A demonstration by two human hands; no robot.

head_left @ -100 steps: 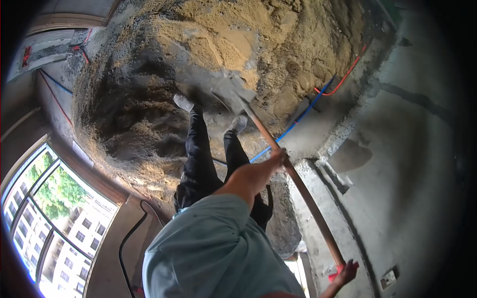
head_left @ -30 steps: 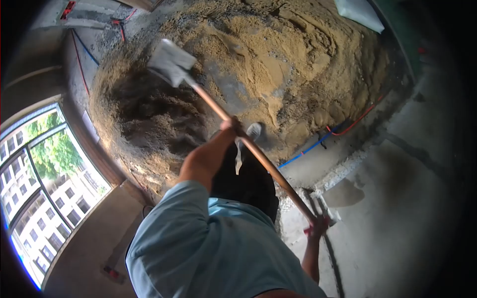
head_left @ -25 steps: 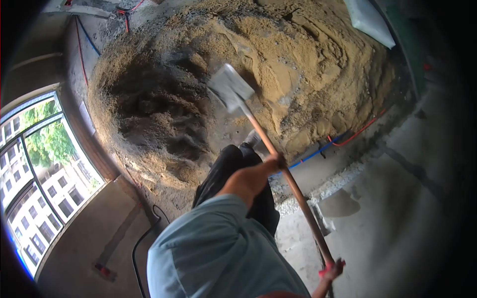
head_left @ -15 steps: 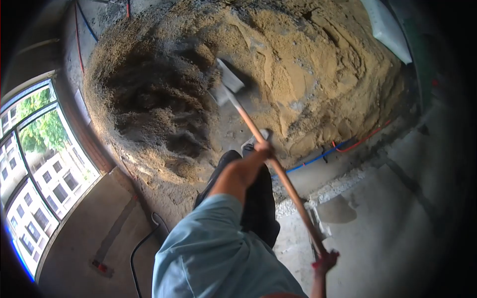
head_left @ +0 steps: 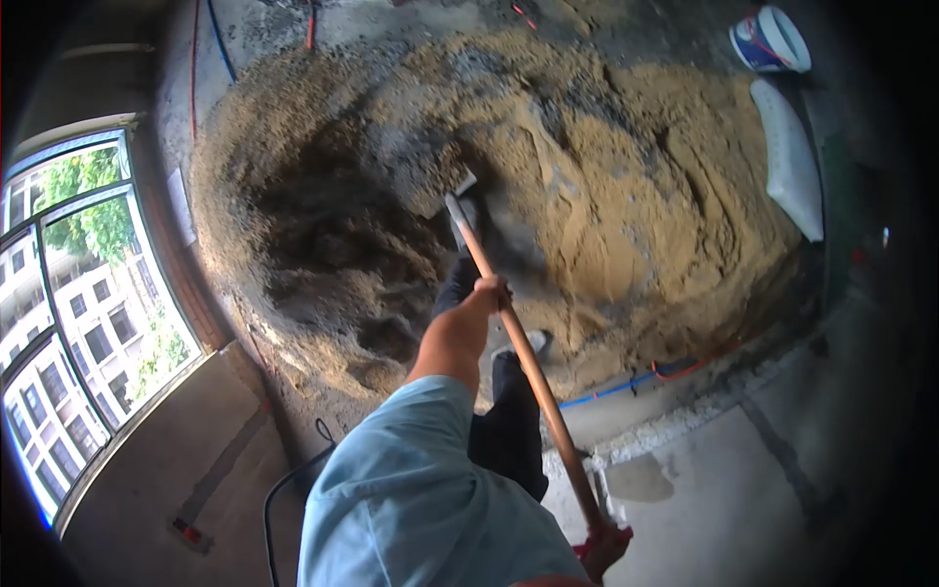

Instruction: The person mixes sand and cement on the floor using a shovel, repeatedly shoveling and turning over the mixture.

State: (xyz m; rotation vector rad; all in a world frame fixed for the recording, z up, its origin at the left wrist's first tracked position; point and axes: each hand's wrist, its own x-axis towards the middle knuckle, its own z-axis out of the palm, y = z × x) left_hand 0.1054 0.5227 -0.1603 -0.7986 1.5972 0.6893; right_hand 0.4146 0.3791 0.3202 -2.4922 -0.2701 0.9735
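Observation:
My left hand [head_left: 492, 293] is closed around the middle of a long wooden shovel shaft [head_left: 548, 403]. My right hand [head_left: 604, 550] grips the red-ended top of the handle at the lower right. The shaft slants up and left to the metal blade [head_left: 469, 182], which lies at the dark hollow between the mixed grey-brown material and the yellow sand. Grey-brown material covers much of the blade. One of my shoes [head_left: 520, 343] stands just right of the shaft; the other is close to the blade and partly hidden.
A broad sand pile [head_left: 626, 225] spreads ahead. Beyond its right side are a white bucket [head_left: 771, 41] and a white sack [head_left: 790, 161]. Blue pipe [head_left: 608, 391] runs along the near edge. A window [head_left: 93, 284] is at left, with a black cable [head_left: 284, 479] below it.
The shovel blade has gone into the loose mixed material and now carries some of it. My left hand has shifted slightly left, and one foot has come forward near the blade. The bucket has come into view.

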